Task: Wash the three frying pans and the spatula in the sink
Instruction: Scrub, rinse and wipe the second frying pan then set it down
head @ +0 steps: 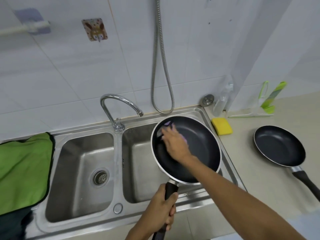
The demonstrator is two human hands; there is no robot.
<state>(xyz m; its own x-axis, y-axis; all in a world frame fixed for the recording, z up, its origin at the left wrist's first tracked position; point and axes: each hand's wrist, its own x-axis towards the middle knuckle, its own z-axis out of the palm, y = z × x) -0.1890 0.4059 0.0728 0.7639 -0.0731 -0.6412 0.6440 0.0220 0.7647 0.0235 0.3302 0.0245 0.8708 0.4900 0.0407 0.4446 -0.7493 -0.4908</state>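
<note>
My left hand (160,207) grips the black handle of a large black frying pan (202,153) and holds it over the right basin of the steel double sink (119,170). Inside the pan, near its far left rim, my right hand (174,142) presses a purple sponge (167,124), which the hand mostly covers. A second black frying pan (279,147) lies on the counter to the right, handle pointing toward me. A third pan and the spatula are not in view.
A chrome tap (121,104) arches over the sink divider, with no water visible. A yellow sponge (222,126) lies at the sink's right edge. A green cloth (24,172) covers the left counter. A metal hose (160,66) hangs on the tiled wall, and a green stand (267,99) sits far right.
</note>
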